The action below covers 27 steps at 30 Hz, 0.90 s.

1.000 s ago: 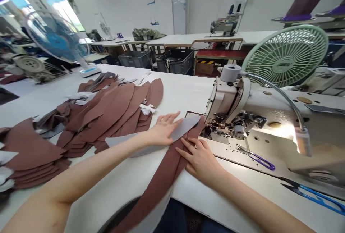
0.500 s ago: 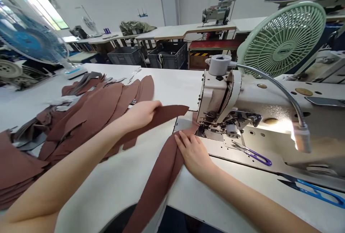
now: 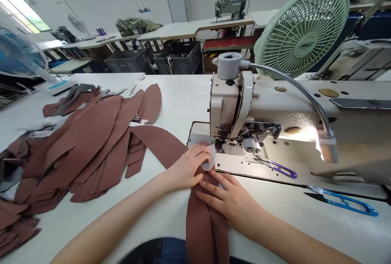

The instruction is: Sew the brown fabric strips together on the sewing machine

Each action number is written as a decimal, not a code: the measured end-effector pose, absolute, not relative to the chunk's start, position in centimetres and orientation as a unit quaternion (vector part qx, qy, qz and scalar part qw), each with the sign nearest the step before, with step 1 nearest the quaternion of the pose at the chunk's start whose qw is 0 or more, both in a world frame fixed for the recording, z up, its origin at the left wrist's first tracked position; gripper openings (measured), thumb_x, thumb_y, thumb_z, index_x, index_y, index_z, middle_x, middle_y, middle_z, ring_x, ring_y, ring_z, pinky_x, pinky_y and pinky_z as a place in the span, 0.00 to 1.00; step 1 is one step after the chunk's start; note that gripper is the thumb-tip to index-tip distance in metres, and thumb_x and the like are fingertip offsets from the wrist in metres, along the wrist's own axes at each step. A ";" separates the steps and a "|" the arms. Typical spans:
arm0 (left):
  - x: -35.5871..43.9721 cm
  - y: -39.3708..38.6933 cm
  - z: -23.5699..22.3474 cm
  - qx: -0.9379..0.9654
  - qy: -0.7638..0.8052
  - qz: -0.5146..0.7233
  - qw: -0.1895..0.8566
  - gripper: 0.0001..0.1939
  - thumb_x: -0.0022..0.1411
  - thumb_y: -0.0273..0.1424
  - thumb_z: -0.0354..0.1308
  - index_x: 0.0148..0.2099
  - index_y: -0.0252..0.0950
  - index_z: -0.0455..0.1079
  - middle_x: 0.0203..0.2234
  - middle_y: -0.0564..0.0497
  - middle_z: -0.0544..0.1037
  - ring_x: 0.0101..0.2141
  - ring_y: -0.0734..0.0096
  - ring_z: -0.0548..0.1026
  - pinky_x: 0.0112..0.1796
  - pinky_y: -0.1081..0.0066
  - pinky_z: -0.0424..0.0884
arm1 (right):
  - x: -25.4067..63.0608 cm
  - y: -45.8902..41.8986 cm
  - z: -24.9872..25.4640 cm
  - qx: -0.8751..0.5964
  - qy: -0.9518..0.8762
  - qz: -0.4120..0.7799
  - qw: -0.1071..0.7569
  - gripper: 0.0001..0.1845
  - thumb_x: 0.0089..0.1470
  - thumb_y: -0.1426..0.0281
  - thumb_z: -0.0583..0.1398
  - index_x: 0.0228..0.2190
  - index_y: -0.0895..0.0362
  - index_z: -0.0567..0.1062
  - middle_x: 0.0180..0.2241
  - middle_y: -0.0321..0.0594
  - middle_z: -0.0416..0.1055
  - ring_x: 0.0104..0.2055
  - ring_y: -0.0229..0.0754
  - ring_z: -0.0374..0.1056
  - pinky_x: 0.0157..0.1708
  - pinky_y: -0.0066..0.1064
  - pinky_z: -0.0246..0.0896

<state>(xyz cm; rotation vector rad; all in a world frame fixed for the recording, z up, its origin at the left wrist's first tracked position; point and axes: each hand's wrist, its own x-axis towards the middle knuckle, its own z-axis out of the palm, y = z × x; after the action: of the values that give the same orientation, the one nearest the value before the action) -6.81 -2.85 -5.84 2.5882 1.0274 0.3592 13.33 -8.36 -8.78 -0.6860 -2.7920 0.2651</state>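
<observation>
My left hand (image 3: 191, 166) pinches the end of a brown fabric piece (image 3: 160, 144), whose pale grey underside is turned up at my fingertips. That piece trails left to the fabric pile. My right hand (image 3: 227, 196) lies with fingers spread on a seamed brown fabric strip (image 3: 200, 227), which runs from beside the needle area down over the table's front edge. Just beyond both hands stands the sewing machine (image 3: 229, 105). Its presser foot is partly hidden by the machine head, so I cannot tell exactly how the cloth lies there.
A pile of cut brown pieces (image 3: 88, 133) spreads over the left of the white table (image 3: 180, 97). Purple thread snips (image 3: 279, 168) lie on the machine bed, blue snips (image 3: 345, 203) at the right. A green fan (image 3: 305, 40) stands behind the machine, grey crates (image 3: 180, 60) beyond the table.
My left hand lifted the brown piece, grey side turned under, and brought it right to the seamed strip beside the machine. My right hand stayed on the strip. The view swung right.
</observation>
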 end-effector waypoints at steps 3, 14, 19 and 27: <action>-7.3 -2.6 -5.2 0.912 0.340 0.121 0.194 0.26 0.52 0.19 0.51 0.55 0.35 0.62 0.58 0.43 0.64 0.57 0.60 0.60 0.56 0.59 0.63 | 13.6 -8.5 -9.2 -0.243 -0.954 0.094 0.148 0.24 0.57 0.76 0.54 0.55 0.54 0.68 0.59 0.38 0.63 0.63 0.59 0.51 0.54 0.50 0.54; -7.8 -1.3 -5.0 0.942 0.282 0.069 0.166 0.22 0.60 0.21 0.46 0.56 0.32 0.66 0.60 0.46 0.64 0.62 0.62 0.57 0.60 0.59 0.59 | 13.5 -8.4 -9.1 -0.256 -0.936 0.108 0.216 0.18 0.59 0.73 0.54 0.51 0.53 0.71 0.56 0.34 0.67 0.60 0.55 0.56 0.50 0.46 0.56; -8.0 -1.2 -5.1 0.941 0.284 0.070 0.169 0.22 0.60 0.19 0.45 0.55 0.33 0.67 0.59 0.48 0.65 0.62 0.65 0.57 0.60 0.61 0.59 | 13.6 -8.4 -8.9 -0.262 -0.934 0.108 0.219 0.18 0.60 0.73 0.53 0.51 0.53 0.71 0.56 0.34 0.67 0.61 0.54 0.55 0.50 0.45 0.55; -7.4 -0.7 -5.2 0.934 0.311 0.039 0.171 0.22 0.58 0.21 0.48 0.55 0.34 0.65 0.61 0.48 0.63 0.62 0.63 0.57 0.61 0.59 0.57 | 14.1 -7.6 -8.2 -0.269 -0.940 0.120 0.173 0.21 0.58 0.75 0.54 0.53 0.52 0.70 0.57 0.38 0.66 0.61 0.56 0.54 0.48 0.45 0.57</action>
<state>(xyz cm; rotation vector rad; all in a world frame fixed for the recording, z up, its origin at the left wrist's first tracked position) -7.35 -0.66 -5.24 2.6535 0.8824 0.1102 14.14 -7.60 -8.18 -0.7627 -2.6671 0.3404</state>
